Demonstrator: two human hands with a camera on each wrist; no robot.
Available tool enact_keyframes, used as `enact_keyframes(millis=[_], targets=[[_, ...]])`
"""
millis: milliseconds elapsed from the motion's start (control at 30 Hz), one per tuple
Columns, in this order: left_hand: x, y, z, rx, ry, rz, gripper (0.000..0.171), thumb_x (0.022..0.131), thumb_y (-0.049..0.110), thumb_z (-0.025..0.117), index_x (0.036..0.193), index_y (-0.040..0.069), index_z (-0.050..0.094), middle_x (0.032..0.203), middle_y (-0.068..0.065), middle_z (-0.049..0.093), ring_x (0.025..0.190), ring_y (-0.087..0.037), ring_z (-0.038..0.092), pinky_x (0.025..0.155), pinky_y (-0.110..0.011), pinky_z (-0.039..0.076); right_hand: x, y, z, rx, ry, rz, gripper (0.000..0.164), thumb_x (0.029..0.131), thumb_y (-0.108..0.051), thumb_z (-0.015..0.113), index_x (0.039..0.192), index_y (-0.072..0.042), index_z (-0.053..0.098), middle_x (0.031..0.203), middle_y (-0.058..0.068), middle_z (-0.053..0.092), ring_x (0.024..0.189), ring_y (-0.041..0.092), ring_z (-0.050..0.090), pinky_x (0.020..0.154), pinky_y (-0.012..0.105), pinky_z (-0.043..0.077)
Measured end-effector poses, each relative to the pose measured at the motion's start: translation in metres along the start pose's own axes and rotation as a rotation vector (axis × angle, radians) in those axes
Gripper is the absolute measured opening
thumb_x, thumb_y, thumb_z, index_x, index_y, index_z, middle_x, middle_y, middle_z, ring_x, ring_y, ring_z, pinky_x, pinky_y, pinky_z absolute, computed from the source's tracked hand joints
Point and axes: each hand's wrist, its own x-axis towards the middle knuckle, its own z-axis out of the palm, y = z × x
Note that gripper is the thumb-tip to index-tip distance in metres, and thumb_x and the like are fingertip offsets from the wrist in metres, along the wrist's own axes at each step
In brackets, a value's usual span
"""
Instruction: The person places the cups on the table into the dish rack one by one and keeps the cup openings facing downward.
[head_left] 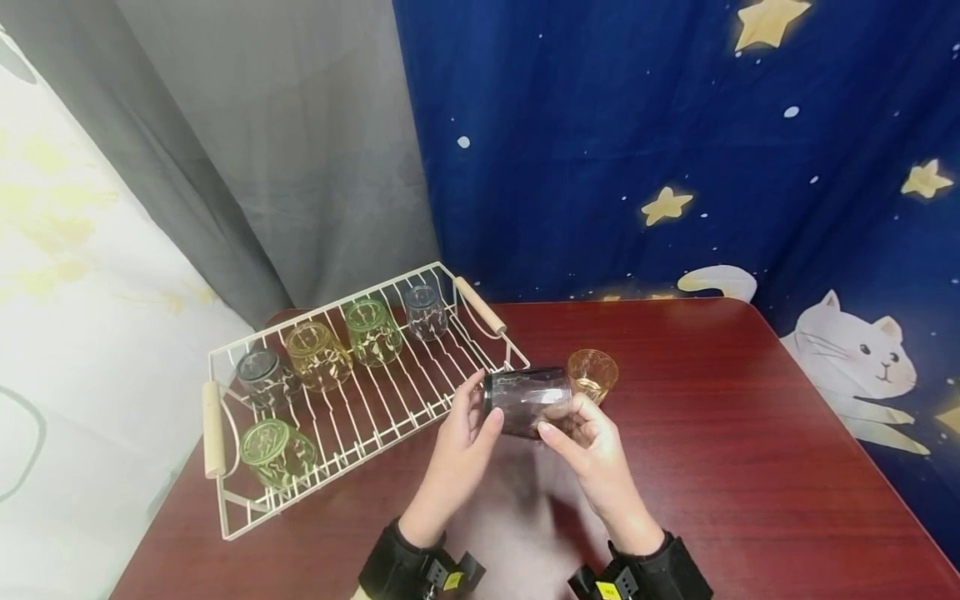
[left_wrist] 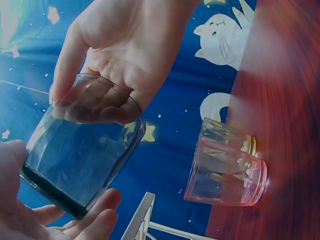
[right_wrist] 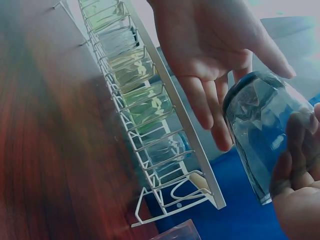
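Note:
A smoky grey drinking glass [head_left: 528, 400] is held on its side above the table, between both hands. My left hand [head_left: 461, 442] holds its dark, thick end, thumb on the near side and fingers across from it. At the other end, my right hand [head_left: 596, 454] grips the glass, and its fingers show through the grey wall in the left wrist view. Just past the right hand, a yellow glass [head_left: 592, 375] stands on the table. A pink glass [left_wrist: 227, 175] stands by it in the left wrist view; in the head view I cannot make it out.
Left of the hands sits a white wire rack [head_left: 405, 429] with wooden handles. Several grey, green and amber glasses stand upside down in it, including a green glass [head_left: 277, 450] at the near corner. A blue star-patterned curtain [head_left: 600, 167] hangs behind the red-brown table [head_left: 750, 467].

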Motion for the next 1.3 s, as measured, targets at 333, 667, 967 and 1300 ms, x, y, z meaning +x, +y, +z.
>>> enact_keyframes(millis=[333,667,967,1300], targets=[[0.001,0.004,-0.004,-0.1,0.081,-0.081,0.059,0.096,0.022,0.059,0.148,0.011,0.032,0.137,-0.02,0.053,0.127,-0.032,0.056,0.109,-0.043,0.046,0.0,0.004,0.002,-0.058,0.011,0.016,0.018,0.085,0.007,0.063,0.093,-0.009,0.061,0.091,-0.009,0.068,0.084,0.003,0.064,0.072,0.018,0.054],[0.0,0.013,-0.009,-0.132,0.224,-0.044,0.069,0.082,0.016,0.075,0.142,0.024,0.042,0.136,-0.01,0.055,0.121,-0.021,0.056,0.104,-0.031,0.048,0.002,0.01,-0.002,-0.048,-0.082,0.055,0.024,0.086,0.004,0.065,0.1,-0.015,0.067,0.093,-0.013,0.073,0.089,0.002,0.069,0.08,0.019,0.058],[0.0,0.015,-0.011,-0.102,0.249,-0.015,0.068,0.081,0.017,0.076,0.141,0.024,0.043,0.139,-0.005,0.054,0.129,-0.014,0.053,0.107,-0.031,0.046,0.002,0.011,-0.005,-0.165,-0.082,0.084,0.012,0.087,-0.001,0.067,0.098,0.003,0.066,0.088,-0.016,0.072,0.086,-0.001,0.067,0.077,0.018,0.056],[0.002,0.023,-0.019,-0.035,0.276,0.018,0.069,0.081,0.017,0.077,0.141,0.02,0.043,0.139,-0.003,0.053,0.132,-0.013,0.05,0.111,-0.041,0.043,0.005,0.016,-0.005,-0.32,-0.108,0.122,0.015,0.086,-0.008,0.07,0.094,0.004,0.066,0.081,-0.017,0.067,0.077,-0.001,0.063,0.072,0.018,0.054]])
